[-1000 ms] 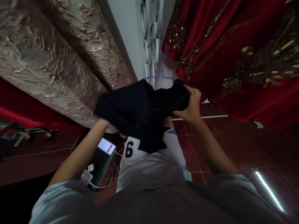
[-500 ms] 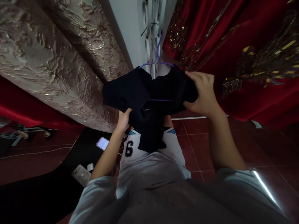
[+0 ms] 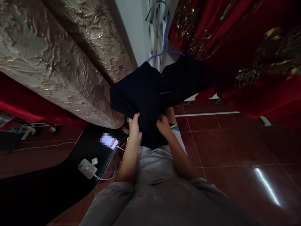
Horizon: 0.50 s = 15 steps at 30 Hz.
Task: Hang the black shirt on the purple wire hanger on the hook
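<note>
My left hand [image 3: 135,127] is closed on the lower part of a dark garment [image 3: 138,84], below the purple hanger [image 3: 165,39], with the thumb on the near face and the fingers behind the cloth. My right hand [image 3: 164,125] bends in at the opposite edge, also below the hanger; its fingertips are lost in the dark fabric, so I cannot tell whether it is closed. Half a second ago this right hand was spread at the sleeve on the hanger's right; now it is level with the left — a shift that, I judge, moves the handling from the shoulder to the lower front.

The garment hangs on the hanger, its shoulders spread wide and its lower part falling towards my lap. It looks navy to black, matte and limp; a short purple bar shows at its middle opening, beneath the hanger's neck.

Farther out, textured beige fabric [image 3: 58,69] lies left of the hanger, and red cloth with gold trim [image 3: 272,91] lies right. A lit phone [image 3: 115,144] rests on a black seat [image 3: 70,160], below and left of the hanger.
</note>
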Tool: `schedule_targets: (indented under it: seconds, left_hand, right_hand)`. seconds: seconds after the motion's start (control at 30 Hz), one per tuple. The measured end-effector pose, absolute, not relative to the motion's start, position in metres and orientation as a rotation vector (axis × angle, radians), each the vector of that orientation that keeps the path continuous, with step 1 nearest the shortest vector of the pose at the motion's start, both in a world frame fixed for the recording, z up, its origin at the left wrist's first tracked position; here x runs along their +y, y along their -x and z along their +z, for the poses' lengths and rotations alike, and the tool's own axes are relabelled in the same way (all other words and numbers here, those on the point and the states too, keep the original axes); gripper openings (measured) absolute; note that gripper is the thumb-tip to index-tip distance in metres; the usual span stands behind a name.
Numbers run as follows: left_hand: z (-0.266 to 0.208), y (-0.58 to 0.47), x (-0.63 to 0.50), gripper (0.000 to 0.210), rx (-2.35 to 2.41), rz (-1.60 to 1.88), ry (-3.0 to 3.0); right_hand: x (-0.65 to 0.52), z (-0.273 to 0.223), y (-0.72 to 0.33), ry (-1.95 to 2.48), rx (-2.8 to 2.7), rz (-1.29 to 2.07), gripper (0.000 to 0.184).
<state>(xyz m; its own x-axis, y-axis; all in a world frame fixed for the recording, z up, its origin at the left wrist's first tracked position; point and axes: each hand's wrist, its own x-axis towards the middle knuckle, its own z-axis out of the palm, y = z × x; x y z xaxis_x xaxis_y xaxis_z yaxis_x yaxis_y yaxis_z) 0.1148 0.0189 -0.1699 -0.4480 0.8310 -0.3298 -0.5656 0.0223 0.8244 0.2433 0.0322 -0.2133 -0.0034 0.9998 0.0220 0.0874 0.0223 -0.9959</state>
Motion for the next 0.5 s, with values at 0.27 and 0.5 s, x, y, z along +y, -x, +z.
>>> schedule_targets:
  seconds: [0.27,0.5]
  left_hand:
    - [-0.175,-0.116,0.017,0.031,1.278,1.751,-0.496]
    - [-0.213,-0.110,0.009,0.041,1.672,2.278,-1.397]
  right_hand:
    - [0.040,-0.214,-0.269,1.325,-1.121,1.065,0.042]
    - [0.026,-0.201,-0.267,1.330,-1.121,1.028,0.040]
